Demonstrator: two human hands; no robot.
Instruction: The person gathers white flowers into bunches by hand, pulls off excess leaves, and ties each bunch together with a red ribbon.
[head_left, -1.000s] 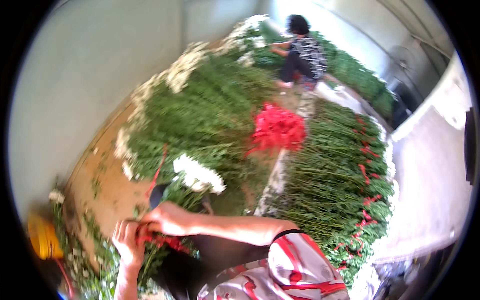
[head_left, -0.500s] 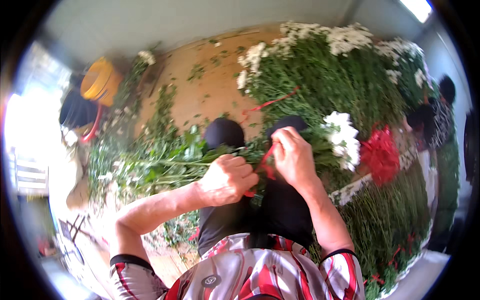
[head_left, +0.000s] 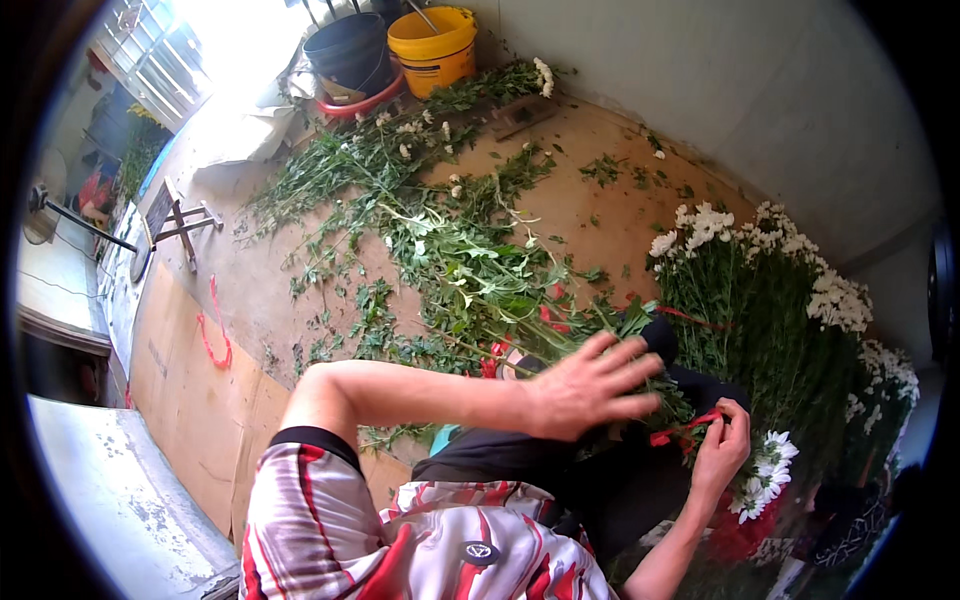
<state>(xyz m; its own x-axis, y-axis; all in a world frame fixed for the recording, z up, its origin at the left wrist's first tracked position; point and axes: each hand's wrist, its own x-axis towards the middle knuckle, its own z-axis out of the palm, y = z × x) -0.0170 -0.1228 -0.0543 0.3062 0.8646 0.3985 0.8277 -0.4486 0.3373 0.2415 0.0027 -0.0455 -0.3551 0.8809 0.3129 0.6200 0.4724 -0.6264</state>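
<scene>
My left hand (head_left: pixel 597 388) is stretched out with fingers spread, slightly blurred, above the leafy stems across my lap. Pinched in the fingers of my right hand (head_left: pixel 722 450) is a red ribbon (head_left: pixel 680 434), near the flower end of the bunch. White chrysanthemums (head_left: pixel 766 476) show just beyond the right hand, their heads pointing right. Part of the stems is hidden behind my left hand and forearm.
A large heap of white chrysanthemums (head_left: pixel 760 310) lies at the right. Cut leaves and stems (head_left: pixel 450 250) litter the floor ahead. A yellow bucket (head_left: pixel 432 50) and a black bucket (head_left: pixel 347 58) stand at the back. Cardboard (head_left: pixel 190 370) lies at the left.
The view has swung left, showing more of the floor and buckets. My left hand has gone from closed at the bunch to spread open above it. My right hand still pinches the red ribbon.
</scene>
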